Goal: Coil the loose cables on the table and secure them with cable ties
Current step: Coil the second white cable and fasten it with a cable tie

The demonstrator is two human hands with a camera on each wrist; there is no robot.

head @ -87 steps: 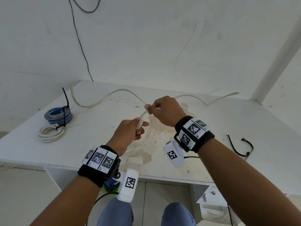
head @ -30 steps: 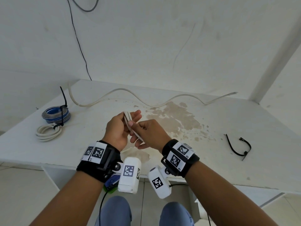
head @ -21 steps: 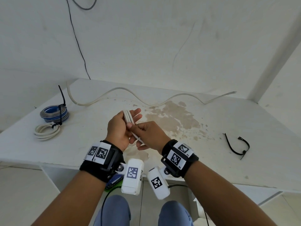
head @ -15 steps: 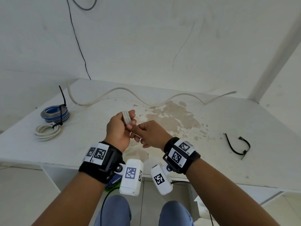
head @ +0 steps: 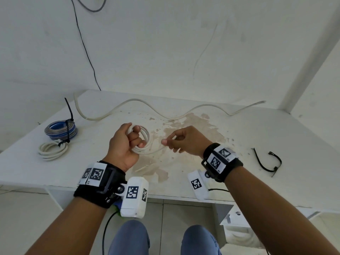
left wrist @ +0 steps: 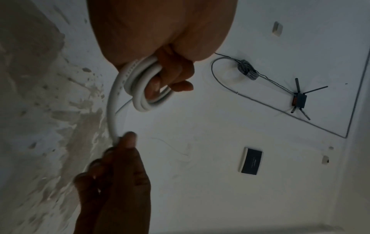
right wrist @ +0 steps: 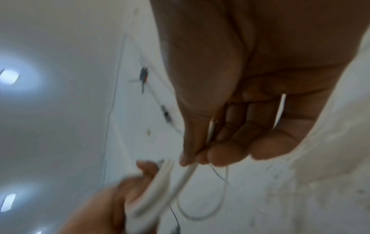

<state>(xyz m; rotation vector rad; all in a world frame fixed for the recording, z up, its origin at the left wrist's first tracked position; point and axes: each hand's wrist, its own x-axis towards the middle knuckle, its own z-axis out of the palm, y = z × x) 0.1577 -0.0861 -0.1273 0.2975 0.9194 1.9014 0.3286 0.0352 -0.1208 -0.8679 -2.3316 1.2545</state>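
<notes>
**Head view: third cable half wound over desk**

Head: my left hand [head: 125, 144] grasps a white coil [head: 142, 142]; right hand [head: 185, 141] pinches its tail. Two tied coils [head: 58, 137] done; one loose cable [head: 147, 109], one spare tie [head: 266, 162] remain.

Left wrist: three turns counted.

Right wrist: blurred pinch.
</notes>
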